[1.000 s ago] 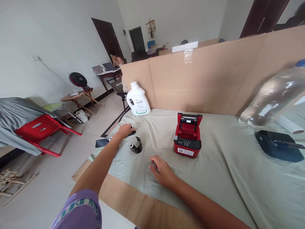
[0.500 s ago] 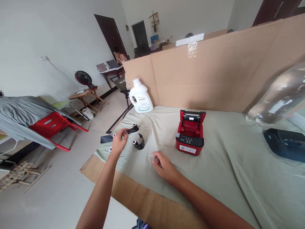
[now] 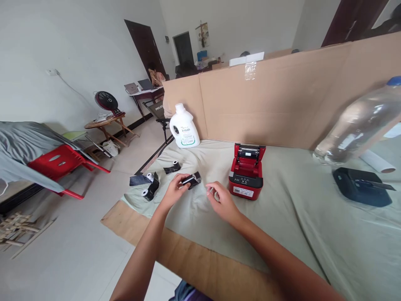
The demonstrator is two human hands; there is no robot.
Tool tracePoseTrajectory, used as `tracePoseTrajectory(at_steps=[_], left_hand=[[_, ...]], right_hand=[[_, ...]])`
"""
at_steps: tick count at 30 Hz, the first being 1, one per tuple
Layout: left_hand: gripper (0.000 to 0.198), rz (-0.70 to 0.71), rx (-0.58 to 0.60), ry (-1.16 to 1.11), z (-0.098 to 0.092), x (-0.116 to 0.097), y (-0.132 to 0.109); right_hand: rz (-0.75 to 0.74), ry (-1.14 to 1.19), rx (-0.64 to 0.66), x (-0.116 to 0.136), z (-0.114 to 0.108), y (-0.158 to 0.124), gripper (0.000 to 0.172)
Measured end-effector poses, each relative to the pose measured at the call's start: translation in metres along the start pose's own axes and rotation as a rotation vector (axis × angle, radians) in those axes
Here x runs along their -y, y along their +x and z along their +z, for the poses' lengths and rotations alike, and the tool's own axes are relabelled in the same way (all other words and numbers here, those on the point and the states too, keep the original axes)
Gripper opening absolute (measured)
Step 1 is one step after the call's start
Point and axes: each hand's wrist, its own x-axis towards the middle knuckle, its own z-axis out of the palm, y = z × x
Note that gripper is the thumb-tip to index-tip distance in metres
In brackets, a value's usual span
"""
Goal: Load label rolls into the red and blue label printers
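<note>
My left hand (image 3: 176, 191) is closed on a black ribbon roll (image 3: 194, 179), holding it just above the cloth with part of the dark strip showing past the fingers. Just to its right, my right hand (image 3: 221, 198) has loosely curled fingers, apart, with nothing seen in them. A red and black label printer (image 3: 246, 190) stands beyond my right hand, its lid up and the bay exposed. Left of my left hand lie more black ribbon rolls with pale cores: one farther back (image 3: 172, 167) and another pair (image 3: 151, 190) nearer the cloth's left edge.
A white detergent jug (image 3: 185, 131) stands at the back left before a cardboard partition (image 3: 266, 104). At right are a large clear plastic bottle (image 3: 354, 125), a white paper roll (image 3: 377, 162) and a dark flat device (image 3: 360, 188). A person (image 3: 156, 77) sits at a distant desk.
My left hand has moved right and now holds a black ribbon roll from the cloth. My right hand has shifted slightly up and right. The camera view has turned a little.
</note>
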Motion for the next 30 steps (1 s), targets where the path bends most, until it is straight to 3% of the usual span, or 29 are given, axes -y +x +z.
tracePoseTrajectory(at_steps=[6, 10, 14, 17, 20, 23, 30], left_hand=[[0.046, 0.128, 0.128, -0.264, 0.033, -0.076, 0.008], [0.06, 0.104, 0.125, -0.465, 0.076, -0.104, 0.022], [0.095, -0.159, 0.282, -0.635, 0.131, -0.101, 0.012], [0.106, -0.27, 0.334, -0.673, 0.159, -0.093, -0.004], [0.107, -0.3, 0.322, -0.636, 0.168, -0.093, -0.007], [0.107, -0.294, 0.287, -0.597, 0.167, -0.098, 0.005], [0.103, -0.289, 0.276, -0.644, 0.173, -0.097, 0.023]], right_hand=[[-0.043, -0.087, -0.013, 0.044, -0.056, 0.025, 0.028], [-0.012, -0.217, -0.027, 0.048, -0.096, 0.033, 0.024], [0.107, -0.479, -0.113, 0.015, -0.136, 0.036, 0.022], [0.237, -0.673, -0.058, -0.013, -0.154, 0.035, 0.023], [0.305, -0.783, -0.014, -0.03, -0.157, 0.039, 0.026], [0.358, -0.862, -0.013, -0.035, -0.153, 0.051, 0.027], [0.431, -1.0, 0.033, -0.042, -0.143, 0.077, 0.012]])
